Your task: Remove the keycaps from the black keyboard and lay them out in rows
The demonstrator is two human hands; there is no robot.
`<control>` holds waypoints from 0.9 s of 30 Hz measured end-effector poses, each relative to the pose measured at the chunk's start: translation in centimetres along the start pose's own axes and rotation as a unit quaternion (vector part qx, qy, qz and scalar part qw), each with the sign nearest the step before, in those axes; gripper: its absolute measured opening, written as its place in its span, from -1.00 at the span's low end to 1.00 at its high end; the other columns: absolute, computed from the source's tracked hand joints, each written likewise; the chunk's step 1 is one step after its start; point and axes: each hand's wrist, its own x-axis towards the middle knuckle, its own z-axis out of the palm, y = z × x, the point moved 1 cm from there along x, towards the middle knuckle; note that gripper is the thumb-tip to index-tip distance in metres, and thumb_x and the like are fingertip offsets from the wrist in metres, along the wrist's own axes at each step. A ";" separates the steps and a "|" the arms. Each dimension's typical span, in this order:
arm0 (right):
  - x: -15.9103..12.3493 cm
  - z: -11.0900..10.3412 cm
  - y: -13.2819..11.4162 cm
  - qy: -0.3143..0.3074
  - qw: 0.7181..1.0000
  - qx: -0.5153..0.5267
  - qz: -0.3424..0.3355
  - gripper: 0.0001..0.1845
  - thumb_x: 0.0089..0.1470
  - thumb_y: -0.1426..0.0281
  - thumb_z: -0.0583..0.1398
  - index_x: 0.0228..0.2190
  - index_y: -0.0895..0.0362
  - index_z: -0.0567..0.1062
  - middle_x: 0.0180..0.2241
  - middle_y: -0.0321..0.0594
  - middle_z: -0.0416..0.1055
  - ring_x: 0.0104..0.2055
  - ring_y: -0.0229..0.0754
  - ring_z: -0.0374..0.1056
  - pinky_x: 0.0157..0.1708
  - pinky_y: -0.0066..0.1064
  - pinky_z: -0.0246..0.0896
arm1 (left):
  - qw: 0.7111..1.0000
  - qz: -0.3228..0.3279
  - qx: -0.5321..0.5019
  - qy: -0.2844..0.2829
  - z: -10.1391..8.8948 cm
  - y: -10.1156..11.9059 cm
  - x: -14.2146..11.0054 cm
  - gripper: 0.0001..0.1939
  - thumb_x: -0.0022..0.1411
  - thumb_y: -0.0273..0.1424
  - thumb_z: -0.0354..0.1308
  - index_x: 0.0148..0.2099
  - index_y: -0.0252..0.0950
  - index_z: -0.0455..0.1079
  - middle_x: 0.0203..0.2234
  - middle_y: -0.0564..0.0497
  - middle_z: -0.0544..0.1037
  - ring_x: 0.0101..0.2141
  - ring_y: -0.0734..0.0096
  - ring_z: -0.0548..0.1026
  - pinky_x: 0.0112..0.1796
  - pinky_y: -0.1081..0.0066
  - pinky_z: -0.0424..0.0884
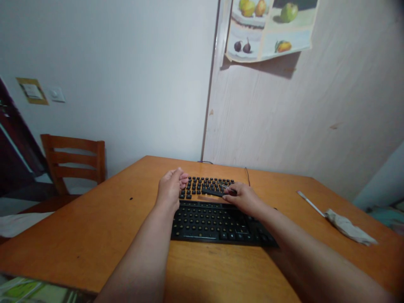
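A black keyboard [202, 221] lies across the table, most of its keycaps off and small pale switch stems showing. Behind it, loose black keycaps [198, 180] are laid out in rows, with the long spacebar cap [212, 192] in front of them. My left hand [170, 187] is raised at the left end of the rows, fingers curled in and thumb pressed to them; anything inside is hidden. My right hand [240, 195] is closed at the right end of the spacebar cap, gripping a thin metal tool [223, 185] whose exact kind is too small to tell.
The wooden table [104, 227] reaches back to the wall. A white-handled brush [311, 203] and a crumpled pale cloth [349, 227] lie at the right. One small black piece [131, 198] sits at the left. A wooden chair [75, 160] stands beyond the left edge.
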 end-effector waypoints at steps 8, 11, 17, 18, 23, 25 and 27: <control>2.3 1.3 -0.8 -0.067 0.998 -0.003 -0.016 -0.90 -0.02 0.34 0.28 -0.48 0.12 0.51 -0.51 -0.30 0.41 -0.45 -0.24 0.29 -0.44 -0.44 0.06 | 0.999 -0.020 -0.020 0.016 -0.4 0.5 0.1 -0.71 0.05 -0.20 0.28 -0.32 -0.33 0.39 -0.49 0.00 0.59 -0.54 0.58 0.50 -0.51 0.61 0.30; 2.9 1.7 -0.6 -0.089 0.996 0.000 -0.014 -0.90 -0.03 0.34 0.29 -0.46 0.12 0.53 -0.49 -0.29 0.43 -0.44 -0.24 0.30 -0.44 -0.44 0.08 | 0.999 -0.021 -0.022 0.017 -0.4 0.6 0.1 -0.70 0.03 -0.20 0.29 -0.33 -0.33 0.40 -0.50 0.01 0.59 -0.54 0.59 0.49 -0.51 0.61 0.29; 3.5 2.6 0.0 -0.107 0.994 0.006 -0.005 -0.87 -0.06 0.31 0.31 -0.44 0.12 0.56 -0.46 -0.28 0.47 -0.40 -0.22 0.34 -0.39 -0.44 0.14 | 0.999 -0.025 -0.025 0.018 -0.3 0.8 -0.1 -0.71 0.03 -0.21 0.29 -0.33 -0.33 0.41 -0.51 0.02 0.58 -0.55 0.60 0.48 -0.52 0.62 0.28; 3.6 2.7 0.1 -0.110 0.994 0.009 -0.002 -0.87 -0.06 0.31 0.32 -0.44 0.11 0.56 -0.46 -0.28 0.47 -0.40 -0.22 0.34 -0.39 -0.44 0.14 | 0.999 -0.026 -0.025 0.018 -0.2 0.8 -0.2 -0.71 0.03 -0.21 0.29 -0.33 -0.34 0.41 -0.51 0.02 0.58 -0.55 0.60 0.48 -0.53 0.62 0.28; 3.7 3.3 0.3 -0.120 0.992 0.030 0.018 -0.86 -0.08 0.33 0.33 -0.41 0.11 0.58 -0.44 -0.29 0.49 -0.39 -0.22 0.36 -0.37 -0.43 0.17 | 0.999 -0.031 -0.021 0.016 -0.2 0.9 -0.3 -0.72 0.03 -0.22 0.29 -0.34 -0.34 0.41 -0.50 0.01 0.58 -0.55 0.60 0.47 -0.54 0.62 0.26; 3.7 3.4 0.2 -0.125 0.991 0.036 0.023 -0.86 -0.08 0.33 0.33 -0.41 0.11 0.58 -0.44 -0.29 0.50 -0.40 -0.22 0.37 -0.38 -0.43 0.18 | 0.999 -0.032 -0.019 0.014 -0.2 0.9 -0.3 -0.71 0.02 -0.21 0.30 -0.34 -0.34 0.41 -0.50 0.01 0.58 -0.55 0.59 0.47 -0.54 0.61 0.26; 3.7 3.4 0.0 -0.128 0.991 0.040 0.023 -0.87 -0.07 0.33 0.33 -0.41 0.12 0.59 -0.45 -0.28 0.51 -0.40 -0.21 0.38 -0.38 -0.42 0.18 | 0.999 -0.033 -0.019 0.013 -0.2 0.9 -0.3 -0.70 0.01 -0.20 0.32 -0.35 -0.33 0.40 -0.51 0.01 0.58 -0.55 0.58 0.47 -0.54 0.61 0.26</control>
